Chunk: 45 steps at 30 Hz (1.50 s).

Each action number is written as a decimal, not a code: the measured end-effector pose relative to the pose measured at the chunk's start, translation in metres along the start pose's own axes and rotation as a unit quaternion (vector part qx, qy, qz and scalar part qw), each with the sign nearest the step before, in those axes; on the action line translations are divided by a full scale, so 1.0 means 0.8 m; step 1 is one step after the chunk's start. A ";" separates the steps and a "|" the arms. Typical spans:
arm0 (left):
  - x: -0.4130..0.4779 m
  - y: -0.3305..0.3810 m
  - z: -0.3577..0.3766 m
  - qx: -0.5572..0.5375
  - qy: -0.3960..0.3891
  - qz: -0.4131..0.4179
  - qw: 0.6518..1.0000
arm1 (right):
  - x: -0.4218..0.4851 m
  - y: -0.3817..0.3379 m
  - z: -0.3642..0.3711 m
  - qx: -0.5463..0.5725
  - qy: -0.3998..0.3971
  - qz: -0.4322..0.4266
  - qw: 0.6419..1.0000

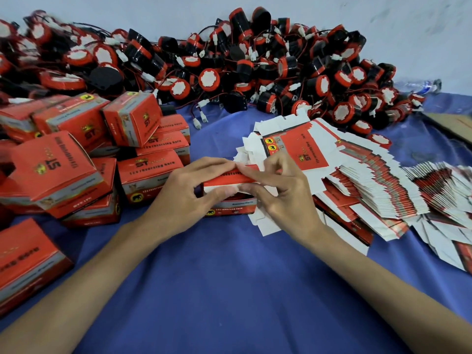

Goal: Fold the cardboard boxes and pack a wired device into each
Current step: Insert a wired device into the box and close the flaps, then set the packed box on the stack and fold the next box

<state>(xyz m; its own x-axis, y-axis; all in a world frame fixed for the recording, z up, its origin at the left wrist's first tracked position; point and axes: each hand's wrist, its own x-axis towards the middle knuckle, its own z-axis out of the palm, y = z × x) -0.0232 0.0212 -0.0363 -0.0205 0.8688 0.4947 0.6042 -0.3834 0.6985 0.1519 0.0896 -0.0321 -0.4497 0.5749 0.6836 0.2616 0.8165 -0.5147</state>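
A red cardboard box (231, 205) stands on the blue cloth at the centre, its top flap partly bent over. My left hand (186, 190) grips the flap from the left, thumb below and fingers on top. My right hand (275, 185) pinches the same flap from the right. Flat unfolded red and white box blanks (357, 180) lie fanned out just right of my hands. A big heap of black and red round wired devices (229, 72) with white connectors fills the back of the table.
Several folded red boxes (76, 159) are piled at the left, one (23, 261) near the front left edge. More flat blanks (444, 200) spread at the far right. A brown carton edge (452, 123) shows at the right. Blue cloth (229, 290) covers the table.
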 end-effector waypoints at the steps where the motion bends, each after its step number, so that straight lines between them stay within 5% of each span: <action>1: 0.000 -0.002 -0.002 0.027 0.003 0.026 0.999 | 0.000 0.001 -0.002 -0.019 0.004 -0.021 1.000; 11: -0.008 -0.015 -0.011 0.172 -0.032 0.198 0.964 | -0.002 0.014 -0.013 -0.009 -0.107 -0.146 0.983; 25: -0.006 -0.010 -0.004 0.338 -0.067 0.194 0.919 | -0.009 0.029 -0.012 -0.039 -0.166 -0.152 0.974; 30: -0.010 0.001 -0.007 0.378 0.109 0.300 0.869 | -0.001 0.022 -0.020 -0.011 -0.089 -0.048 0.995; 33: -0.007 0.000 -0.012 0.465 0.269 0.219 0.814 | 0.012 0.029 -0.030 -0.216 0.000 0.010 0.976; 35: -0.006 -0.005 -0.015 0.536 0.303 0.174 0.768 | 0.015 0.036 -0.033 -0.390 -0.076 0.111 0.911; 37: -0.007 -0.002 -0.012 0.513 0.258 0.198 0.794 | 0.014 0.042 -0.032 -0.446 -0.198 0.206 0.848; 39: -0.005 0.005 -0.004 0.438 0.142 0.259 0.849 | 0.013 0.048 -0.031 -0.441 -0.245 0.233 0.831; 42: -0.007 0.010 0.007 0.353 -0.035 0.267 0.896 | 0.013 0.048 -0.028 -0.440 -0.232 0.215 0.841; 45: -0.009 0.003 0.015 0.277 -0.080 0.167 0.943 | 0.016 0.048 -0.033 -0.375 -0.128 0.218 0.892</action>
<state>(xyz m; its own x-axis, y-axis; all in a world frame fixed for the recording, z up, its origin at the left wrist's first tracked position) -0.0121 0.0173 -0.0441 0.3382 0.7822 0.5233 0.8803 -0.4595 0.1179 0.1787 0.1291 -0.0296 -0.3201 0.8943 0.3125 0.9142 0.3782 -0.1459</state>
